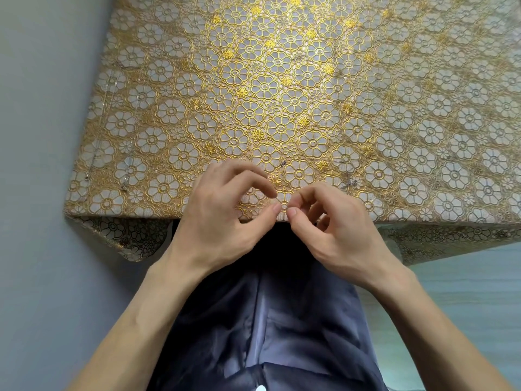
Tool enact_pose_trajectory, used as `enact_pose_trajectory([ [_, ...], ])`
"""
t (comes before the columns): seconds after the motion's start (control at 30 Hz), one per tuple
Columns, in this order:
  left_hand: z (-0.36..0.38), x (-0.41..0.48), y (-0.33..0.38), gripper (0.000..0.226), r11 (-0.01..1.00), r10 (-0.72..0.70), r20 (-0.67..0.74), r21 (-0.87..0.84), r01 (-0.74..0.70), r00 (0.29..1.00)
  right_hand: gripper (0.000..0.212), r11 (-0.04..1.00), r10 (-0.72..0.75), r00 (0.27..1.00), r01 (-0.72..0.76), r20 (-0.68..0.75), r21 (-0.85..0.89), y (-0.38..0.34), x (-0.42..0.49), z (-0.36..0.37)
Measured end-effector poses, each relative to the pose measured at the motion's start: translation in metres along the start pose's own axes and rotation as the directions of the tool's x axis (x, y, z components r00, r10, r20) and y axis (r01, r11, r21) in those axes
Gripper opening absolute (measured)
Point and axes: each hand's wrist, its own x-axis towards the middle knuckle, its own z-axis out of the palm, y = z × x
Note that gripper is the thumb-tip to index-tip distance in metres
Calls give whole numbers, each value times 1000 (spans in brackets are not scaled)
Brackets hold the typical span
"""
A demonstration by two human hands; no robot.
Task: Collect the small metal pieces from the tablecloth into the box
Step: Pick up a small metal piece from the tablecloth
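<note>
A tiny pale piece (284,206) sits right at the near edge of the tablecloth (282,80), and both hands have closed in on it. The left hand (225,218) has its thumb tip touching or almost touching the piece from the left, with the forefinger curled just above. The right hand (338,235) brings thumb and forefinger nearly together on the piece's right side. All the fingers are curled, but the piece is so small that I cannot tell whether either hand has it pinched or whether it lies loose on the cloth between the tips. It looks feather-light, hard and smooth, so weight is no concern. The trouble is likely slipperiness: it could skid, flip off the edge into the lap or sink into the raised flower pattern. My judgement is that a nail-tip pinch across its rim, or sliding it just over the edge into a waiting fingertip, would serve best. A second piece (283,163) lies a little farther in, and a third piece (351,182) lies to the right of the hands. A silvery bit (124,188) shows near the left edge, where faint glinting lines may be more metal. All hide easily against the gold and white. Below the hands are dark trousers (267,320). The box is not in view.
</note>
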Motion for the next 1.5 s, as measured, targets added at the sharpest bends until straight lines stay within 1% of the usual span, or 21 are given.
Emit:
enact_pose_trajectory([
  [0.1,1,-7,2,12,997,58,-5,42,-58,998,5,999,-29,1000,29,-5,-44,1,0,0],
  [0.2,2,-10,2,14,995,87,9,52,-88,996,4,997,-40,999,40,-3,-66,2,0,0],
  [0.47,5,-10,2,14,1000,21,16,-11,-21,1000,5,994,-65,998,64,-9,-83,3,-1,2],
  [0.67,7,-10,1,14,998,41,16,52,-42,999,4,992,-75,997,75,4,-103,5,0,3],
  [0.87,11,-12,-1,14,992,87,9,85,-88,996,2,996,-60,998,60,9,-63,3,0,3],
  [1.03,15,-12,-2,12,987,138,-24,91,-135,990,4,999,26,999,-27,22,17,-1,2,-1],
  [1.27,16,-11,0,11,994,109,-60,17,-108,992,3,987,101,991,-110,88,115,-1,5,-7],
  [1.37,17,-12,0,10,995,94,-77,-33,-96,993,4,981,127,989,-137,76,139,-1,5,-8],
  [1.5,16,-12,0,8,992,116,-87,-41,-120,989,5,987,99,994,-103,40,122,-3,4,-9],
])
